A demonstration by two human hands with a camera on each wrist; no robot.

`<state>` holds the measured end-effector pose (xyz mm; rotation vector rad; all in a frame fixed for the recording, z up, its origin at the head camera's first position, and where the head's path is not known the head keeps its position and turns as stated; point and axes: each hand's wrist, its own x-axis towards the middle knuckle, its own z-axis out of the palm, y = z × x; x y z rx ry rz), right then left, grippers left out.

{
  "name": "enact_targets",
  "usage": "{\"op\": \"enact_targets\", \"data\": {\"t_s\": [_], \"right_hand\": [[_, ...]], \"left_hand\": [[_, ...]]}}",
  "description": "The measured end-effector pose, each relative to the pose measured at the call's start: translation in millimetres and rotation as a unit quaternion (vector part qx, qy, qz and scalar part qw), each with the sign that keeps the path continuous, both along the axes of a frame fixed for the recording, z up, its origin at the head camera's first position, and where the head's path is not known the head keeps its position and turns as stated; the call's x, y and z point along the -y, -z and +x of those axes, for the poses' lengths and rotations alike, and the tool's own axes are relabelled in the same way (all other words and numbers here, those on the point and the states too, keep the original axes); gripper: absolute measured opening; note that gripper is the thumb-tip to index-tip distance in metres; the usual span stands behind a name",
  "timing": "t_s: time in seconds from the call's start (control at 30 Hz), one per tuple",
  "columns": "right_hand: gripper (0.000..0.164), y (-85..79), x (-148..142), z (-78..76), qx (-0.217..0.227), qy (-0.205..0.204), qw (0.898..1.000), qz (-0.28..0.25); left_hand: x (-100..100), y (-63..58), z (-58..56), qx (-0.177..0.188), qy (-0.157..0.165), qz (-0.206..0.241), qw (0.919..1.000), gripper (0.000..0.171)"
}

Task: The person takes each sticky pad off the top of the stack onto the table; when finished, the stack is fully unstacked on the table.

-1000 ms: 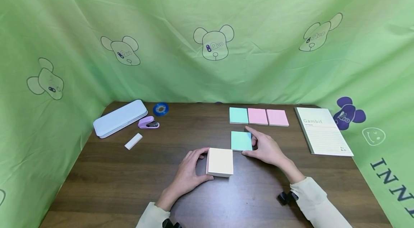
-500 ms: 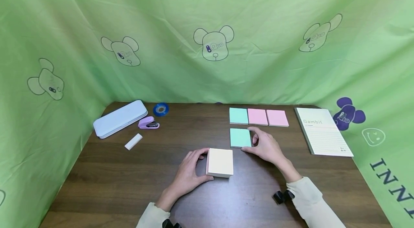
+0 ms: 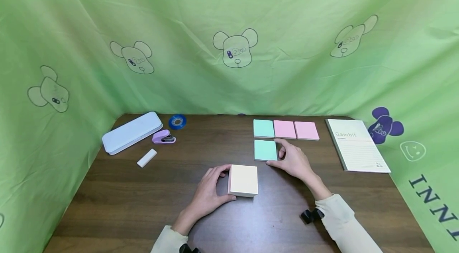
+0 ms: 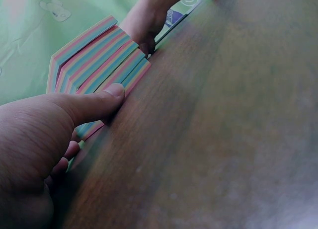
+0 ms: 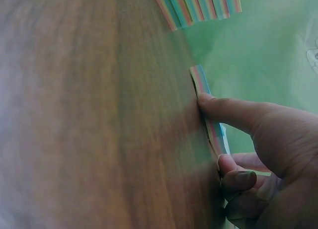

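Right hand (image 3: pixel 292 159) is pinching a mint pad (image 3: pixel 265 150) at its right side, thumb on the near edge and a finger at the far corner, spreading little wider than the pad. Compared with a second ago, the pad is sitting closer to the matching back-row pad (image 3: pixel 263 128), now just in front of it, suggesting its placing is nearing an end. It is lying flat, showing a plain top and a layered, colour-striped edge. Left hand (image 3: pixel 209 193) is gripping an unmoved cream-topped stack (image 3: pixel 244 180) in a wide curl, in front and left of the back-row pad.
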<state>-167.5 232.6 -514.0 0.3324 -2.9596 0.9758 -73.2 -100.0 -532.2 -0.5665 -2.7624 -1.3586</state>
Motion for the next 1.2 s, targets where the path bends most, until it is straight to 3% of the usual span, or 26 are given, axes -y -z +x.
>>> {"op": "enact_targets", "data": {"t_s": [0.2, 0.43, 0.67, 0.93, 1.07, 1.2], "right_hand": [[0.087, 0.5, -1.8, 3.6, -0.026, -0.002, 1.0, -0.011], [0.078, -13.2, 5.4, 16.1, -0.041, -0.001, 0.999, -0.016], [0.058, -26.2, 19.8, 35.2, -0.083, -0.038, 0.995, -0.044], [0.051, -32.8, 34.6, 57.2, -0.116, -0.085, 0.987, -0.078], [0.053, -35.6, 43.1, 65.5, -0.104, -0.123, 0.983, -0.087], [0.068, -37.0, 50.6, 70.6, -0.074, -0.152, 0.983, -0.07]], "left_hand": [[0.2, -0.1, 0.9, 0.003, 0.0, 0.001, 1.0, 0.096], [0.4, 0.8, 0.4, -0.003, -0.002, -0.001, 1.0, 0.096], [1.0, -1.1, 0.7, 0.001, 0.0, -0.001, 1.0, 0.096], [0.1, -2.3, 0.4, -0.001, 0.0, -0.003, 1.0, 0.095], [0.1, -2.5, -0.1, -0.004, 0.002, -0.001, 1.0, 0.095], [0.6, -1.8, -0.1, -0.004, 0.004, 0.001, 1.0, 0.095]]}}
